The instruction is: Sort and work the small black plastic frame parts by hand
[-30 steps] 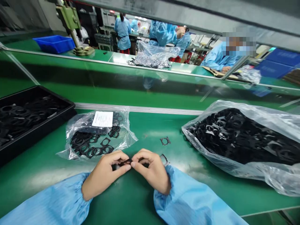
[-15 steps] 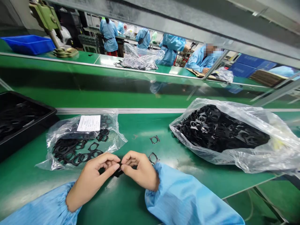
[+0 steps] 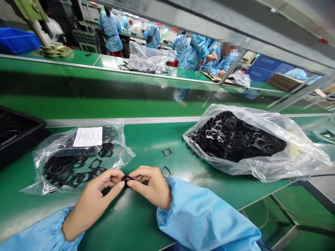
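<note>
Between my hands is a small black ring-shaped part (image 3: 126,178), mostly covered by fingers. My left hand (image 3: 101,193) pinches its left side, and my right hand (image 3: 150,184) pinches its right side. Just past my right hand a thin black frame with a round opening (image 3: 165,172) lies on the green table, partly hidden by the wrist. Farther back lies a similar thin frame (image 3: 166,151). Left of my hands, a clear plastic bag (image 3: 119,157) with a white label (image 3: 88,136) holds several flat black rings (image 3: 66,176).
A large open plastic bag (image 3: 251,167) full of black parts (image 3: 235,139) stands on the right. At the left edge is a black bin (image 3: 23,141). Beyond a green partition (image 3: 104,97), people in blue smocks (image 3: 111,29) work near a blue tray (image 3: 17,41).
The view has shifted, so most things sit farther left. The black part between my fingers has been turned and now looks thinner and more level. Both hands still grip it.
</note>
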Available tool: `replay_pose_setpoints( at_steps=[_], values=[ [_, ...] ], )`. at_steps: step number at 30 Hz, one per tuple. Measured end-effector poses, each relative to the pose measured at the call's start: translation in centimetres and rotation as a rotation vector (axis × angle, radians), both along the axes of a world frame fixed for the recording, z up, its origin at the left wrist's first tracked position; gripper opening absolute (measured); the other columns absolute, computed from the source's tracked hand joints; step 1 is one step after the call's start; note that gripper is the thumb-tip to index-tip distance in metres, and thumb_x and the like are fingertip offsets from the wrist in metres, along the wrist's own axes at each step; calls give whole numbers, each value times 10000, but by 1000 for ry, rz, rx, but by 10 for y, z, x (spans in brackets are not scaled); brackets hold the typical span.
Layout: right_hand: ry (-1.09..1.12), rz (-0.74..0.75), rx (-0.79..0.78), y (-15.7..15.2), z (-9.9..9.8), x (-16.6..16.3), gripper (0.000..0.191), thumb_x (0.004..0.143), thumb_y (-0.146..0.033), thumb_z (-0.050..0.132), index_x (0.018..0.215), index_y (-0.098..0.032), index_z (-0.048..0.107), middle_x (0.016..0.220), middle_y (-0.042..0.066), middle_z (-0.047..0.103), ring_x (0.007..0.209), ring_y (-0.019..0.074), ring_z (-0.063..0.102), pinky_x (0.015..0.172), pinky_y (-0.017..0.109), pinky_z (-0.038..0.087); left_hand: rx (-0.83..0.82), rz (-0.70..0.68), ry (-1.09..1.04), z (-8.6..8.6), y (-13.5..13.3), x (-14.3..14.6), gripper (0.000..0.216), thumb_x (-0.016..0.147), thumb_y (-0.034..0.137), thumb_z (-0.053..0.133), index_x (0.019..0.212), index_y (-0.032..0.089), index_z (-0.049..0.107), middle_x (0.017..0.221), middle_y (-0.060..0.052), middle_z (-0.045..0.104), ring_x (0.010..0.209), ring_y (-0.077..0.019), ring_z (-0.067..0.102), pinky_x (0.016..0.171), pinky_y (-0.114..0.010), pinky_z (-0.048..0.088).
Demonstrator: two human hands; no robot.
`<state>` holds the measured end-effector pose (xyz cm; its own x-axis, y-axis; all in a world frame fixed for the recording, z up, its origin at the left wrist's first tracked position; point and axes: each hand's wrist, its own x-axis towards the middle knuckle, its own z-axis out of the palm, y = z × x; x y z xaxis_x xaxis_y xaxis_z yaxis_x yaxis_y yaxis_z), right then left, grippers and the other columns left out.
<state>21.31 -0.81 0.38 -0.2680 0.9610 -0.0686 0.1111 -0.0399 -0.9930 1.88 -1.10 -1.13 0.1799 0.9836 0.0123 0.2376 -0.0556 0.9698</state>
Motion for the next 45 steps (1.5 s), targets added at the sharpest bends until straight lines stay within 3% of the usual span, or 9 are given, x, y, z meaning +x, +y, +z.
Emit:
replay_pose_setpoints(
  at_steps=[3, 6, 12, 21, 26, 34, 41, 45],
  values=[
    [-14, 28, 9, 0, 0, 1, 227, 859, -408, 759, 894, -191, 816, 808, 30, 687, 692, 130, 605, 615, 240, 494, 60, 6, 23, 4, 0, 1, 176, 830, 376, 741, 866, 204, 732, 789, -22, 727, 684, -152, 706, 645, -199, 606],
    [-4, 25, -7, 0, 2, 0, 299, 820, -482, 798, 878, -188, 810, 790, 23, 678, 677, 126, 595, 622, 242, 507, 84, 29, 29, 5, 1, 1, 180, 827, 378, 746, 807, 199, 744, 770, -25, 725, 666, -144, 699, 632, -188, 597],
    [17, -13, -37, 3, 3, -2, 433, 760, -599, 818, 839, -174, 792, 798, 20, 663, 670, 119, 596, 627, 245, 512, 30, 105, 10, 4, 2, 0, 234, 789, 420, 778, 811, 188, 759, 757, -34, 755, 652, -152, 722, 640, -191, 617],
    [65, -10, -54, 6, 2, -2, 434, 720, -579, 855, 797, -166, 743, 761, -7, 624, 635, 97, 562, 612, 236, 476, -33, 150, -28, 3, 1, -1, 250, 749, 426, 803, 804, 184, 772, 757, -43, 785, 638, -164, 750, 639, -194, 631],
    [80, -23, -77, 9, 7, -4, 442, 716, -577, 851, 724, -162, 699, 698, -15, 618, 610, 94, 550, 594, 232, 454, -76, 163, -88, 6, 4, 0, 225, 726, 382, 827, 801, 173, 790, 742, -46, 797, 641, -168, 762, 645, -191, 629],
    [157, -9, -152, 17, 6, -9, 416, 680, -535, 902, 726, -172, 706, 641, -7, 682, 590, 118, 635, 606, 238, 517, -94, 229, -200, 8, 12, -4, 160, 669, 274, 851, 755, 151, 797, 699, -33, 780, 632, -161, 737, 621, -210, 615],
    [147, -4, -162, 18, 8, -9, 431, 681, -560, 895, 705, -179, 695, 620, -2, 681, 570, 130, 648, 591, 251, 534, -115, 101, -237, 11, 13, -7, 110, 755, 254, 821, 747, 148, 793, 721, -35, 764, 648, -141, 702, 599, -206, 567],
    [148, 8, -168, 19, 10, -7, 424, 694, -555, 889, 703, -181, 690, 619, 1, 686, 567, 128, 637, 586, 253, 521, -215, 27, -332, 12, 16, -9, 179, 752, 309, 864, 758, 144, 794, 723, -39, 754, 669, -137, 683, 636, -218, 557]
  ],
)
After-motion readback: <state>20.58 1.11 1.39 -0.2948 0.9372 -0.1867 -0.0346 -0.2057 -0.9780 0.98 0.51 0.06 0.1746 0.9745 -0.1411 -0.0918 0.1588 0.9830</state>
